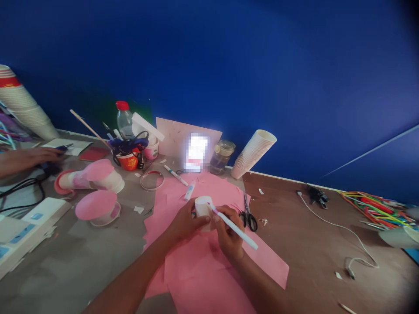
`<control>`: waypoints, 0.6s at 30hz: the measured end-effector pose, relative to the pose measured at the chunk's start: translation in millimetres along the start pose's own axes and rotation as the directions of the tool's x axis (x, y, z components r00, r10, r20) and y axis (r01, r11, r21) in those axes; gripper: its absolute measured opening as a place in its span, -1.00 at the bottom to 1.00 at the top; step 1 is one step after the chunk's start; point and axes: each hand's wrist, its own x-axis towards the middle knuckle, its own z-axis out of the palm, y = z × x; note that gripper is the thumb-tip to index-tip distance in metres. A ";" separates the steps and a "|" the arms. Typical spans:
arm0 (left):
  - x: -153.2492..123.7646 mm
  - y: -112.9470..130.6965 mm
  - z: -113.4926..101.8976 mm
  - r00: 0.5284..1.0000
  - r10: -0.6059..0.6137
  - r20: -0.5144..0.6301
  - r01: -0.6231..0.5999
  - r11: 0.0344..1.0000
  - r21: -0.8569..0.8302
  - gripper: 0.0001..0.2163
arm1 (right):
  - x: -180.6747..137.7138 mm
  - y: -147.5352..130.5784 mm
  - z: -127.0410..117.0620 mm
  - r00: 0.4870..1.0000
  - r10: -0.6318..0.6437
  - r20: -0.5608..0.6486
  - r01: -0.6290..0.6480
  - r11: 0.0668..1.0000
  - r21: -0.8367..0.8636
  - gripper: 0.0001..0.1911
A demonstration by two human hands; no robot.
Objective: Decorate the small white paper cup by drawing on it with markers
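Note:
My left hand (185,220) is closed around a small white paper cup (203,205), held above pink paper sheets (196,266). In my right hand (229,233) is a white marker pen (237,229) with a purple tip end, which meets the cup's side near its rim. Black-handled scissors (248,216) lie just right of my right hand. Beyond my left hand, a glue stick or short white tube (189,190) and another marker (176,175) rest near the paper's far edge.
Stacked paper cups (252,155) lean by the blue wall, beside a glass jar (222,155) and a glowing, blurred screen (197,150). Pink-and-white cup pieces (96,207) stand at left, near a power strip (31,229). Another person's hand (32,159) reaches in there. A white cable (340,226) lies at right.

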 end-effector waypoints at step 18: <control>-1.1 0.2 1.2 1.000 0.013 0.007 -0.013 1.000 0.008 -0.40 | 0.9 0.6 0.1 0.998 -0.063 0.014 0.064 0.997 -0.053 -0.88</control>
